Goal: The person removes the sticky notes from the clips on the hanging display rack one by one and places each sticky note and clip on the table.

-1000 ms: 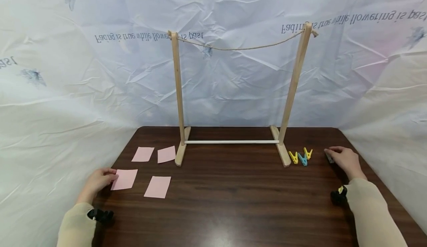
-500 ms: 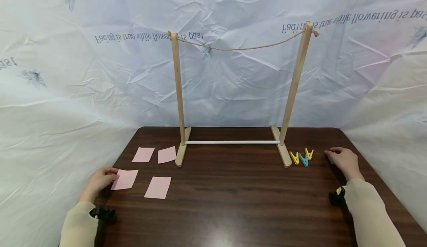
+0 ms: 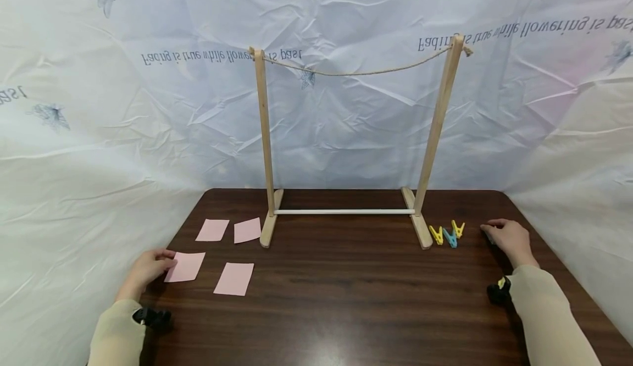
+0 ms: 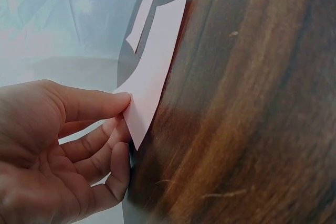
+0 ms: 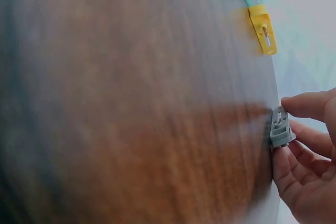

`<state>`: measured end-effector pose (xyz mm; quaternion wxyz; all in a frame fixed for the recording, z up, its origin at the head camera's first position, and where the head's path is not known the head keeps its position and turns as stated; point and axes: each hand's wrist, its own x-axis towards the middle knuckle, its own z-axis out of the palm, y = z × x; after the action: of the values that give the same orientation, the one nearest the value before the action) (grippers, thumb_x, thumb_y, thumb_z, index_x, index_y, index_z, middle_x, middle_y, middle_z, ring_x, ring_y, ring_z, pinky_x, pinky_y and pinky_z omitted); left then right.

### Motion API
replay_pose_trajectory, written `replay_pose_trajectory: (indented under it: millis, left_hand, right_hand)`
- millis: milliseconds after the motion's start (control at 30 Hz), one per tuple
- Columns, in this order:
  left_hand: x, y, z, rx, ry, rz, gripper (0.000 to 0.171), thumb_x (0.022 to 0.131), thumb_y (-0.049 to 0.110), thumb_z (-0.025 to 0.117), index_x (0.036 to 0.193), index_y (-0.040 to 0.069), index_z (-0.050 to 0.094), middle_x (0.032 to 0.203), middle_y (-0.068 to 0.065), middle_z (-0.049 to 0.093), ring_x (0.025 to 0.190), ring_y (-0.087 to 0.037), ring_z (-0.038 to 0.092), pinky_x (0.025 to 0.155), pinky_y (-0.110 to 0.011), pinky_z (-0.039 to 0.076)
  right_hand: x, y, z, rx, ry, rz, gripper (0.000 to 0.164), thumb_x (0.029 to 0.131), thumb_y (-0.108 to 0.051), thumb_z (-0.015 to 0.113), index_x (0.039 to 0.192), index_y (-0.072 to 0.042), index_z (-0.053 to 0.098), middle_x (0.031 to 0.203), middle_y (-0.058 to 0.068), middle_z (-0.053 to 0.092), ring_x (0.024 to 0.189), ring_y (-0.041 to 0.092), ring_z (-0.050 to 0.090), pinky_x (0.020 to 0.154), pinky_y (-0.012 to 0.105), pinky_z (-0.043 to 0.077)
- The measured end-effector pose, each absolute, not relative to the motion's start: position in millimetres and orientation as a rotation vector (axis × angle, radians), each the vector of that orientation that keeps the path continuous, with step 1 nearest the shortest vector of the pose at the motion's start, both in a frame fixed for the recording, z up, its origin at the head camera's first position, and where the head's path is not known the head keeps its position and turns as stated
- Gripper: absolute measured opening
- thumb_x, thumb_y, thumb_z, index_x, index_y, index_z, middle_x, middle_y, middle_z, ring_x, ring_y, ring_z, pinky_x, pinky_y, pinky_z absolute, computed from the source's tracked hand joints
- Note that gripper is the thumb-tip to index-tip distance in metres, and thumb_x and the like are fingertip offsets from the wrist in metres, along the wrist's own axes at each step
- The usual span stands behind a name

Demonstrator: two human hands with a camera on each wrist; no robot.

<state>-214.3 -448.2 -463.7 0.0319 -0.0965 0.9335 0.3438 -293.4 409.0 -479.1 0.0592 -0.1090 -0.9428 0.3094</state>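
Note:
At the table's left side my left hand (image 3: 145, 270) pinches the left edge of a square pink paper (image 3: 189, 267). The left wrist view shows the thumb on top of that paper (image 4: 155, 61), its near end bent up a little. Over on the right, my right hand (image 3: 511, 240) holds a grey clothespin (image 5: 281, 127) between thumb and fingers, low at the tabletop. From the head view the hand mostly covers this clothespin. Left of it lie two yellow clothespins (image 3: 436, 235) and a blue clothespin (image 3: 450, 238).
Three other pink papers (image 3: 234, 278) lie flat around the pinched one. A wooden stand (image 3: 264, 135) rises at the back, with a sagging string (image 3: 356, 73) between its posts and a white rod (image 3: 343, 211) low down. Printed fabric (image 3: 346, 146) surrounds the dark table (image 3: 346, 278).
Both forearms have shifted slightly inward, the left one to the right and the right one to the left. Papers, clothespins and stand keep their places.

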Motion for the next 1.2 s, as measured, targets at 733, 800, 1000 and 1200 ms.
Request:
replay_pose_trajectory:
  millis: [733,800,1000,1200]
  left_hand:
    - [-212.6,-446.8,-462.7,-0.316,2.876,1.062,0.037,0.096,0.015,0.063,0.118,-0.014,0.06,0.102,-0.024,0.069,0.097,-0.037,0.064,0.086,-0.053,0.047]
    - [-212.4,-446.8,-462.6,-0.314,2.875,1.066,0.037,0.097,0.015,0.063,0.119,-0.014,0.06,0.103,-0.025,0.069,0.099,-0.039,0.063,0.087,-0.055,0.047]
    - [-210.7,-446.8,-462.9,-0.307,2.873,1.062,0.036,0.097,0.015,0.063,0.119,-0.014,0.061,0.102,-0.023,0.07,0.099,-0.037,0.064,0.087,-0.054,0.047]
    - [-212.0,-446.3,-462.6,-0.331,2.868,1.056,0.037,0.098,0.017,0.063,0.119,-0.013,0.061,0.104,-0.024,0.069,0.099,-0.037,0.063,0.087,-0.054,0.047]
  right_hand:
    - [-295.8,410.8,-476.5,-0.342,-2.879,0.972,0.056,0.104,-0.033,0.052,0.129,0.016,0.053,0.122,0.04,0.053,0.104,0.055,0.052,0.082,0.064,0.046]
    - [-295.6,410.9,-475.5,-0.346,-2.879,0.971,0.055,0.104,-0.033,0.051,0.129,0.016,0.053,0.123,0.04,0.053,0.105,0.056,0.051,0.084,0.065,0.045]
    - [-293.7,410.7,-474.9,-0.33,-2.877,0.962,0.055,0.106,-0.032,0.049,0.13,0.017,0.053,0.124,0.041,0.052,0.106,0.057,0.05,0.086,0.066,0.044]
    - [-291.4,412.7,-475.7,-0.325,-2.892,0.986,0.058,0.107,-0.035,0.045,0.132,0.016,0.051,0.127,0.042,0.049,0.109,0.058,0.048,0.085,0.067,0.044]
